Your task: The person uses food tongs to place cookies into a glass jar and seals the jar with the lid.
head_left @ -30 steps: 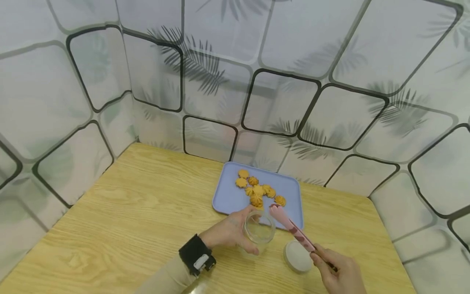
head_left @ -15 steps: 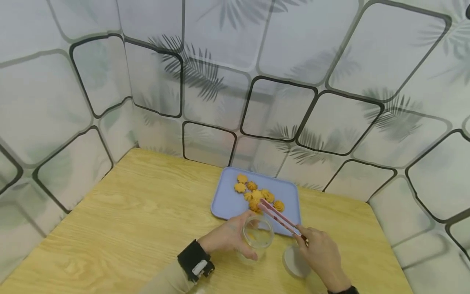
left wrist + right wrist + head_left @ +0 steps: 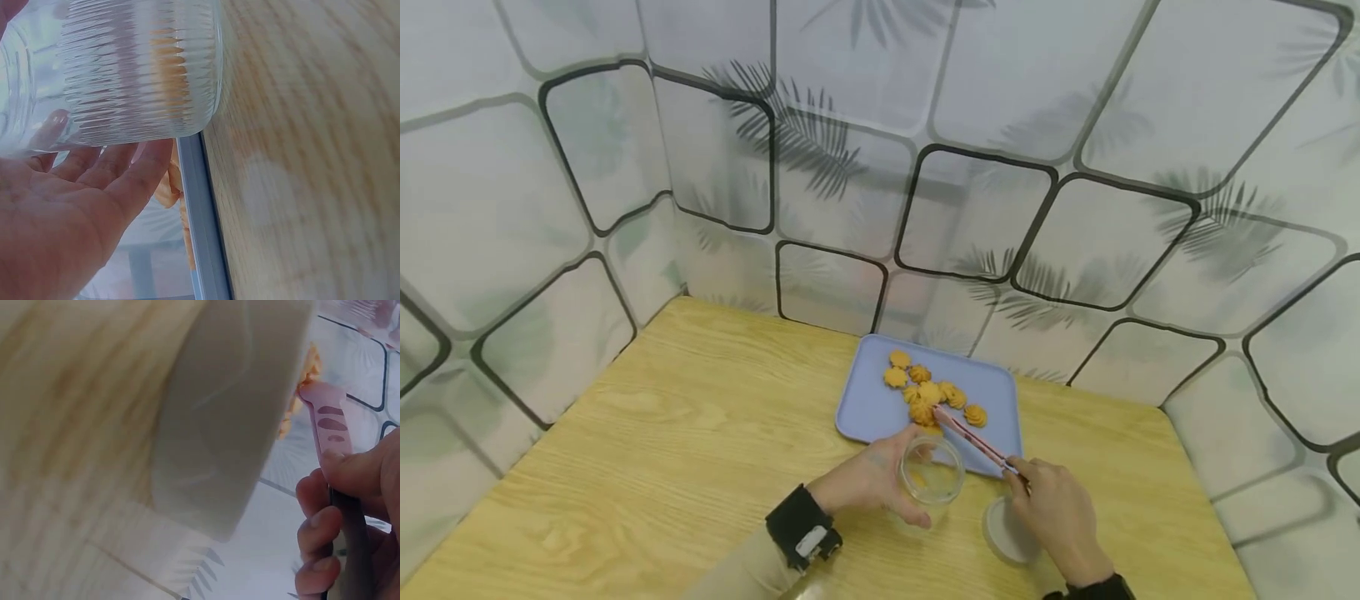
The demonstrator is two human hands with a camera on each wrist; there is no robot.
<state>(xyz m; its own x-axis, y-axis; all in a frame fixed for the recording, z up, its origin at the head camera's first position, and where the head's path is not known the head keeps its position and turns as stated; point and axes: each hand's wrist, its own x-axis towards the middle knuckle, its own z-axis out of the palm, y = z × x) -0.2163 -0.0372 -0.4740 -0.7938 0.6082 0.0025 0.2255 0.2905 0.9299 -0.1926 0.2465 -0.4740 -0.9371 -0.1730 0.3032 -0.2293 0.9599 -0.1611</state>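
Observation:
My left hand (image 3: 874,477) grips a clear glass jar (image 3: 934,492) upright on the table, just in front of a blue tray (image 3: 859,400). Ribbing covers the jar's wall in the left wrist view, and orange shows through it near the base (image 3: 169,75). In my right hand (image 3: 1056,510) are pink tongs (image 3: 970,437), pinched by the handle. Their tips overlap the front of a heap of golden piped cookies (image 3: 929,392) on the tray. Under the right hand lies a round whitish lid (image 3: 1009,533), which looms large in the right wrist view.
A few single cookies (image 3: 975,415) lie apart from the heap on the tray. Wood-grain table (image 3: 700,417) stretches to the left of the jar. A patterned curtain (image 3: 835,283) stands behind the tray and along both sides.
My right hand has swung the tongs forward and left, from beside the jar onto the cookie heap. The tongs' arms look closer together than half a second ago. The left hand keeps its place.

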